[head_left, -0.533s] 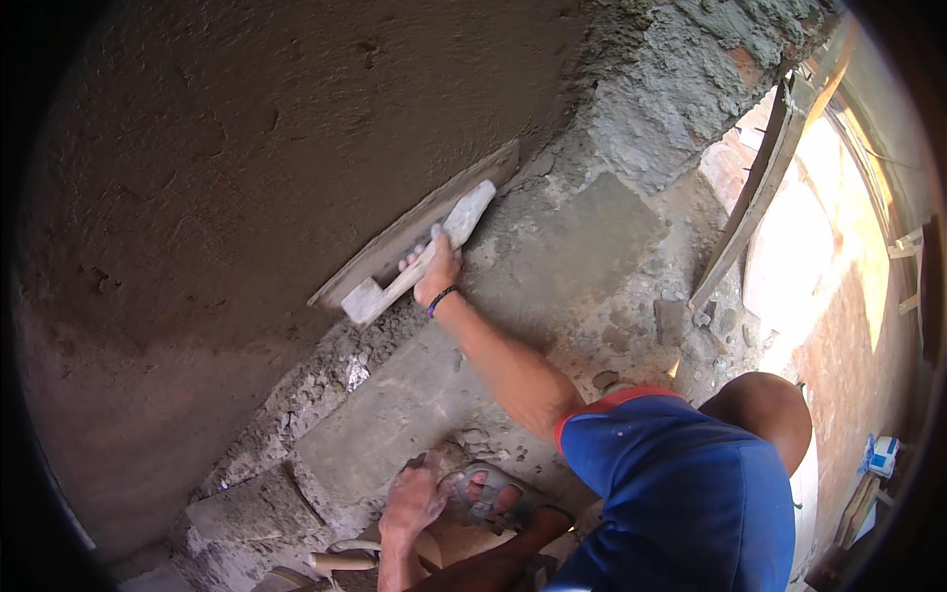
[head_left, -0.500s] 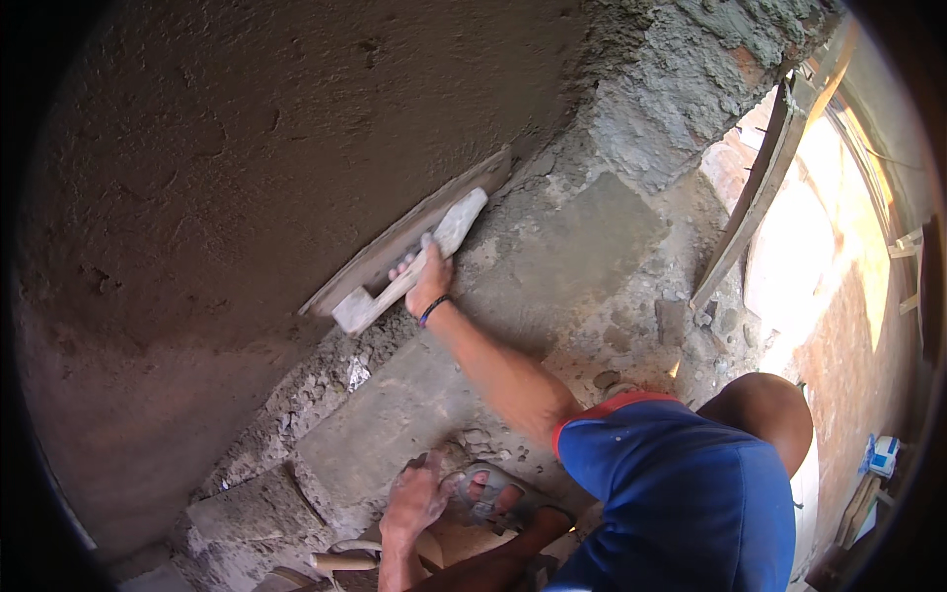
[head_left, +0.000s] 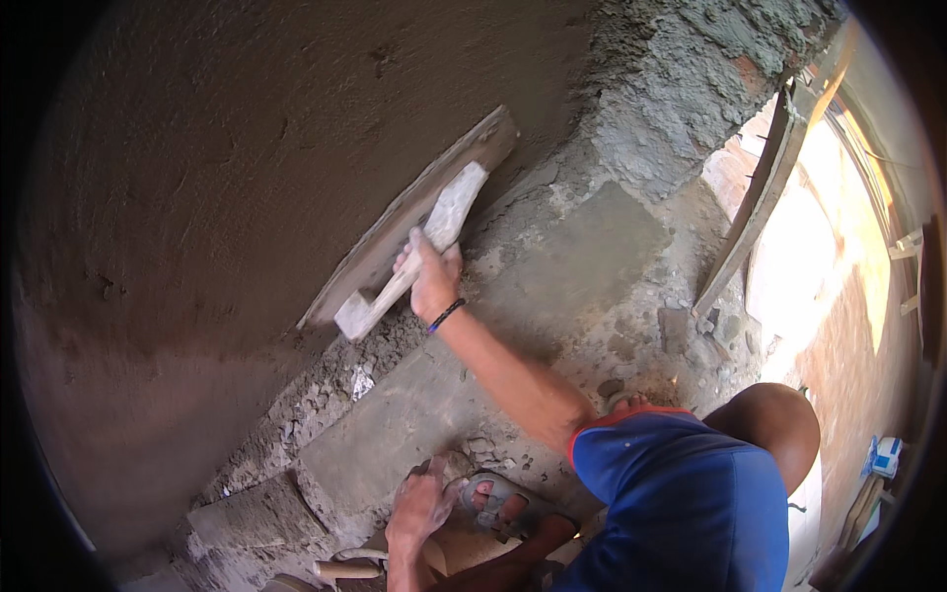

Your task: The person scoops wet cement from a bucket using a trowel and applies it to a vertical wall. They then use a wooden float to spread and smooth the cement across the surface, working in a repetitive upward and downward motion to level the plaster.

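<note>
A long wooden plastering float (head_left: pixel 454 208) lies against the wet grey-brown plastered wall (head_left: pixel 217 187), tilted, with its upper end higher up the wall and its lower end near the wall's foot. My right hand (head_left: pixel 432 281) is wrapped round its pale, mortar-caked handle, a dark band at the wrist. Below, my left hand (head_left: pixel 422 501) holds nothing, its fingers apart, above the rubble beside a sandaled foot (head_left: pixel 501 501). Near that wrist lies a tool with a wooden handle (head_left: pixel 347 570), partly hidden.
Grey slabs (head_left: pixel 390 419) and crumbled mortar (head_left: pixel 326 390) run along the wall's foot. Rough mortar (head_left: pixel 681 94) covers the surface at the upper right. A long wooden board (head_left: pixel 755 202) leans beside a bright opening. A blue-and-white package (head_left: pixel 885 456) lies far right.
The float's upper end has swung up and away from the wall's lower edge, while its lower end has stayed nearly in place. My left hand has barely moved.
</note>
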Tool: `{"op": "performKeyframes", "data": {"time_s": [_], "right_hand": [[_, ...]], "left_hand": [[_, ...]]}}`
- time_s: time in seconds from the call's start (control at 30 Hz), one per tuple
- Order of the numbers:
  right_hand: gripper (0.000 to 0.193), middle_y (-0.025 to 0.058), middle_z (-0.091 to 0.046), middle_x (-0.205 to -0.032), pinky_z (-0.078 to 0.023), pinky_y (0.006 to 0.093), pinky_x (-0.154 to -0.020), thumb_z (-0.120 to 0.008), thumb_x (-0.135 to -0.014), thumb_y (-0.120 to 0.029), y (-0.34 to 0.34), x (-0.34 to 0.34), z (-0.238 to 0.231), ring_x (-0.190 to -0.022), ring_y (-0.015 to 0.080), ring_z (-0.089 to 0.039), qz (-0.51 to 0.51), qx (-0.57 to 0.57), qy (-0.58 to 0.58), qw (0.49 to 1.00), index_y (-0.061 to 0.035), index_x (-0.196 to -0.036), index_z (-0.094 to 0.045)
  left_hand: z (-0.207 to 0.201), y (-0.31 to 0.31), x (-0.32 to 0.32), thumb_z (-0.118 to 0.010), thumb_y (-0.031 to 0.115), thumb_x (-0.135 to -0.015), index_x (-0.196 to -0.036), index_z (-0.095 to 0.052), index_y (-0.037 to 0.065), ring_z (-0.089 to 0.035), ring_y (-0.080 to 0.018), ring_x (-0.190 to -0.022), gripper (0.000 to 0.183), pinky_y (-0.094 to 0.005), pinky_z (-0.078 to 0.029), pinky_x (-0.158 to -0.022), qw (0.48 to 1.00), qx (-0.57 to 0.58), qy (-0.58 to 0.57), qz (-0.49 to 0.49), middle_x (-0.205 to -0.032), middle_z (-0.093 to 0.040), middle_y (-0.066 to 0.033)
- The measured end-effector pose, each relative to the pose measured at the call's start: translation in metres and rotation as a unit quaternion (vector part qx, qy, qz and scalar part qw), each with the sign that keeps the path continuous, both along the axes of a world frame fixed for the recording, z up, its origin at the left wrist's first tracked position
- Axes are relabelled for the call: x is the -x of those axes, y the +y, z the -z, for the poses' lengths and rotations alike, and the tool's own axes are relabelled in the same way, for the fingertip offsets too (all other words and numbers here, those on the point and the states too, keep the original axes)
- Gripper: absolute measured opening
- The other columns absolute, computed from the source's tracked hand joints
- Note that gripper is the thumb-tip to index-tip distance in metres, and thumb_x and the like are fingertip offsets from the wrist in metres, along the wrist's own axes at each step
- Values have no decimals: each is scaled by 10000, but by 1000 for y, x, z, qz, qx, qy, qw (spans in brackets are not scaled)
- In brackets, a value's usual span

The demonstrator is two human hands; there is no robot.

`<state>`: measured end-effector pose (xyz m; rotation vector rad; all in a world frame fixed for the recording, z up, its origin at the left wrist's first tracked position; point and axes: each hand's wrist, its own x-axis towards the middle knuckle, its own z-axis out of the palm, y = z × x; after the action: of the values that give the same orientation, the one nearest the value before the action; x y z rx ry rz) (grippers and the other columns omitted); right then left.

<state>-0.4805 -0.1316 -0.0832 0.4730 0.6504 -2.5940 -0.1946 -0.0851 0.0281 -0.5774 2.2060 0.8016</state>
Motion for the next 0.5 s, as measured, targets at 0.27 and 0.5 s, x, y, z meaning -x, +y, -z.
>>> {"op": "performKeyframes", "data": {"time_s": [0.27,0.5], "right_hand": [[255,41,-500,-740,-467,388,-567,-677,-907,-268,83,131,19,-597,198,-514,53,-55,-69,995,-132,-968,-470],[232,53,-510,-762,-474,389,-542,-680,-875,-180,87,137,35,-607,203,-529,37,24,-26,999,-109,-962,-477]], "left_hand": [[3,5,14,-619,359,-935,-1349,-465,52,-587,-466,-1086,538,-506,-461,-941,999,13,-20,42,-1167,-638,-251],[14,10,22,-587,407,-948,-1330,-461,14,-593,-465,-1066,562,-506,-475,-906,993,-1,76,85,-1100,-650,-263]]}}
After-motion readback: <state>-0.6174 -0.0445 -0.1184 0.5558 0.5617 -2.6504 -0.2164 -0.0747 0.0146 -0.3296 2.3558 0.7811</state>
